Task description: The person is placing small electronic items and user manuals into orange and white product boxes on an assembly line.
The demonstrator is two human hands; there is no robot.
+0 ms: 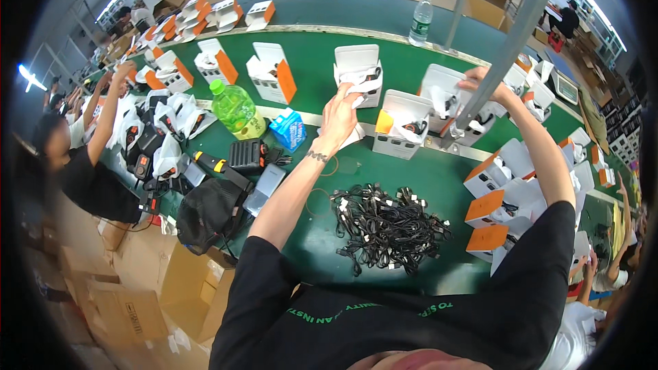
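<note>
My left hand (338, 120) reaches to an open white box (371, 93) on the green conveyor. Its fingers are closed at the box's front, on a white plastic wrapping (354, 87) that sticks out. Further right, my right hand (485, 84) curls its fingers at the upper edge of another open white box (439, 81), partly behind a grey metal pole (513, 44). Nearer to me stands an open white box (397, 144) with a black cable and an orange flap inside. A heap of black cables (391, 229) with white ties lies on the green table before me.
Open white-and-orange boxes (272, 75) line the conveyor, and several more (488, 209) stand at right. A green bottle (236, 109), a blue packet (288, 130), a black mesh bag (209, 214) and bagged devices (168, 157) lie left. A clear water bottle (421, 20) stands beyond. Co-workers sit both sides.
</note>
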